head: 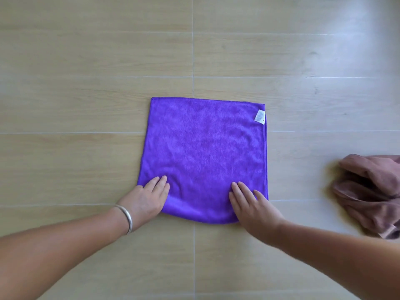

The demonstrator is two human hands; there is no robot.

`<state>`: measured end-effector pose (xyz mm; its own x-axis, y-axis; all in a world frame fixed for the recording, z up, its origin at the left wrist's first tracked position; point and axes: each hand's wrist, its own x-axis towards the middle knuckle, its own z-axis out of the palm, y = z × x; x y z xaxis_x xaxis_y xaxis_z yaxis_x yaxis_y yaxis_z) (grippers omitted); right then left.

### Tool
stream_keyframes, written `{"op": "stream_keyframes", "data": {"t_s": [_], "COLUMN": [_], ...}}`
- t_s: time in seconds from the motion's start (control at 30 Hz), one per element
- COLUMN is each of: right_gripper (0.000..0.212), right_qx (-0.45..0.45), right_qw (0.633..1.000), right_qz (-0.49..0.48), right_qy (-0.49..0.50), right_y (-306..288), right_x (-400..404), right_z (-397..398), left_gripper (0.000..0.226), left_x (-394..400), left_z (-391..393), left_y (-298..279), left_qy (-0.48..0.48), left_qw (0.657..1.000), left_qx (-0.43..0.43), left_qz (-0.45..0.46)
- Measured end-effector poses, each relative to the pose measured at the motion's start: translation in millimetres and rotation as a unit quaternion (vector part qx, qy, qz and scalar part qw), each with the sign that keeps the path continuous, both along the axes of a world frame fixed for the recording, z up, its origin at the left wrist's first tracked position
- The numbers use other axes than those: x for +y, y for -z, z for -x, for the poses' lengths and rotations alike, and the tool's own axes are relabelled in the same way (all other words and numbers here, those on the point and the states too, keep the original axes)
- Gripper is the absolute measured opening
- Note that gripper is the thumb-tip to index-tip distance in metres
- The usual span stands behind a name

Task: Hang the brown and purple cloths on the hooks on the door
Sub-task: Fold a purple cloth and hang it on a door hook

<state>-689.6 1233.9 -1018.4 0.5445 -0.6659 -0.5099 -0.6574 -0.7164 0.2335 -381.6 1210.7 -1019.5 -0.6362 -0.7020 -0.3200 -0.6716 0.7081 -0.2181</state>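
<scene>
Head view: purple cloth (203,156) flat on wood-look floor (86,100).

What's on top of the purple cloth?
Both hands rest flat on the near edge of the purple cloth: left hand, right hand. A white tag lies at its far right corner. The cloth under the hands is hidden.

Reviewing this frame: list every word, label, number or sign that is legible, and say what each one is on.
White care tag at the far right corner of the purple cloth: it carries printed lines, too small and blurred to read.
Brown cloth: no text visible.
Silver bangle on the left wrist: no marking visible.
Wood-look floor: no text or signs.
Nothing in this frame can be quoted.
</scene>
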Motion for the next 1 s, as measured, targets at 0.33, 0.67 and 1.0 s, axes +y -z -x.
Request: {"op": "stream_keyframes", "data": {"t_s": [0.33, 0.67, 1.0], "right_gripper": [0.026, 0.035, 0.049], "right_qx": [-0.048, -0.068, -0.125], "right_qw": [0.979, 0.972, 0.960], "right_qz": [-0.113, -0.124, -0.128], "right_qy": [0.163, 0.187, 0.217], "right_y": [-93, -280, -588], "right_x": [2, -13, -71], "right_z": [-17, -4, -11], "left_gripper": [0.035, 0.017, 0.018], "left_x": [17, 24, -18], "left_z": [10, -1, -26], "left_y": [-93, -277, -583], "left_qy": [-0.234, -0.320, -0.371], "left_qw": [0.958, 0.927, 0.880], "left_qx": [0.015, 0.068, 0.083], "left_qz": [-0.166, -0.186, -0.286]}}
